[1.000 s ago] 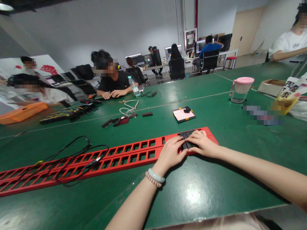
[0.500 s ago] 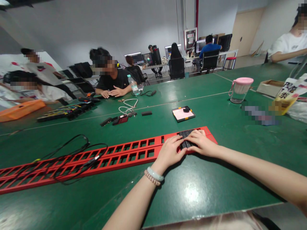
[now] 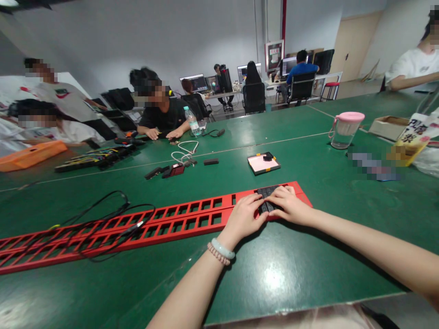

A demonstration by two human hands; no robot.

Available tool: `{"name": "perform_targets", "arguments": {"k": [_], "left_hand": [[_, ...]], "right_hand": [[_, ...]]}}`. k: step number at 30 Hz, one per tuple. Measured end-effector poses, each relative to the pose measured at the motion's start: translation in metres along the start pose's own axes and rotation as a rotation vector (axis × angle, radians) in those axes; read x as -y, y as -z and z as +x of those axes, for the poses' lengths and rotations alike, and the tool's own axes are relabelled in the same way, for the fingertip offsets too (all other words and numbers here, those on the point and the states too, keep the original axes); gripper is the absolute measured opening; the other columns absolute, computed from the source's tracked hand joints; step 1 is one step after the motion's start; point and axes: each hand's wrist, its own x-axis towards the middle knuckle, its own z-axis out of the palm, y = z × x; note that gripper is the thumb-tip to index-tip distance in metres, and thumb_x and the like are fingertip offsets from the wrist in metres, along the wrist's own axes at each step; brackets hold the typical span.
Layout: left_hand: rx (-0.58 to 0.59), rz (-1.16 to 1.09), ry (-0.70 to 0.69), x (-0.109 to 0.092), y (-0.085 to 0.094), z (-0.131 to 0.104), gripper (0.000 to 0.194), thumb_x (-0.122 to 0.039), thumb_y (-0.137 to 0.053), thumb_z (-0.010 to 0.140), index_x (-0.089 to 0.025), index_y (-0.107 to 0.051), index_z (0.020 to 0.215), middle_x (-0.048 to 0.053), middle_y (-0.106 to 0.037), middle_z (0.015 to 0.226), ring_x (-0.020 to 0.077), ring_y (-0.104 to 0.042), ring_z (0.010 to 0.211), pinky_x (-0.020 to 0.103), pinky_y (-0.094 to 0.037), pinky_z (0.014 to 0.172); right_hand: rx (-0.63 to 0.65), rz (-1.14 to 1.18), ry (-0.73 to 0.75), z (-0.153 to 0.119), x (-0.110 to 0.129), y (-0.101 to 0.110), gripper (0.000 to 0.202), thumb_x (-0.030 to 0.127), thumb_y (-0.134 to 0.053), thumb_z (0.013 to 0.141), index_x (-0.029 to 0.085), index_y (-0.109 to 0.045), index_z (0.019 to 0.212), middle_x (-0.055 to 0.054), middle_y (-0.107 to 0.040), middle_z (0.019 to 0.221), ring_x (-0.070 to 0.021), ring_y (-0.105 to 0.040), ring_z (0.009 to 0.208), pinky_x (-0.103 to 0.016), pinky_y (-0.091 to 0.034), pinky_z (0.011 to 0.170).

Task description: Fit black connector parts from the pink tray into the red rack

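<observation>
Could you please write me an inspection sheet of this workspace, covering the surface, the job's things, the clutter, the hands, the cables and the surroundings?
Surface: green table, with glare towards its near edge.
Job's things: red frame lying on the table; black blocks at its right end, partly hidden.
Clutter: tray, bottle, pink-lidded cup, box and pouch beyond the frame; orange case at far left.
Hands: left hand and right hand both at the blocks; firmness of grip cannot be told.
Cables: black cable lies across the frame's left part; white cable loops farther back.
Surroundings: co-worker seated across the table; people at screens behind.
</observation>
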Motion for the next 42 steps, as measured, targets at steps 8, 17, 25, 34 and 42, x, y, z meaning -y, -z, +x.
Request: {"name": "perform_targets", "arguments": {"k": [8,17,25,34,42], "left_hand": [[-0.015,-0.005,0.006,0.0,-0.001,0.001,0.036,-0.032,-0.055,0.082,-0.019,-0.055,0.116,0.008,-0.053,0.124,0.0223,-0.048,0.115,0.04,-0.036,0.1],[-0.02,-0.018,0.002,-0.001,0.001,0.001,0.036,-0.031,-0.056,0.081,-0.02,-0.056,0.115,0.008,-0.054,0.122,0.023,-0.049,0.114,0.041,-0.038,0.099],[-0.006,-0.006,0.007,-0.001,0.001,0.001,0.036,-0.032,-0.055,0.082,-0.019,-0.056,0.115,0.008,-0.053,0.124,0.0234,-0.047,0.116,0.041,-0.037,0.1],[-0.024,-0.012,0.014,0.0,-0.001,0.001,0.037,-0.034,-0.056,0.081,-0.02,-0.055,0.116,0.009,-0.054,0.122,0.0245,-0.048,0.115,0.043,-0.037,0.098],[-0.01,-0.001,0.0,0.0,0.0,0.001,0.037,-0.035,-0.054,0.083,-0.018,-0.055,0.116,0.008,-0.053,0.122,0.0237,-0.048,0.115,0.041,-0.037,0.1]], "right_hand": [[-0.003,-0.022,0.028,0.0,-0.003,-0.003,0.041,0.043,-0.048,0.085,0.022,-0.053,0.119,-0.01,-0.059,0.098,-0.023,-0.045,0.097,-0.041,-0.029,0.086],[-0.016,-0.07,0.064,-0.002,-0.007,-0.006,0.038,0.044,-0.046,0.086,0.021,-0.058,0.114,-0.01,-0.062,0.1,-0.0232,-0.045,0.098,-0.042,-0.028,0.086],[-0.021,-0.069,0.077,-0.003,-0.01,-0.007,0.038,0.043,-0.048,0.085,0.021,-0.057,0.116,-0.01,-0.061,0.1,-0.0229,-0.044,0.098,-0.042,-0.028,0.086],[-0.001,-0.087,0.086,-0.002,-0.006,-0.005,0.038,0.043,-0.047,0.085,0.022,-0.058,0.115,-0.011,-0.059,0.101,-0.0236,-0.043,0.099,-0.043,-0.029,0.085],[0.02,-0.085,0.088,-0.001,-0.007,-0.003,0.039,0.044,-0.045,0.086,0.022,-0.057,0.116,-0.011,-0.058,0.103,-0.0241,-0.042,0.101,-0.043,-0.03,0.086]]}}
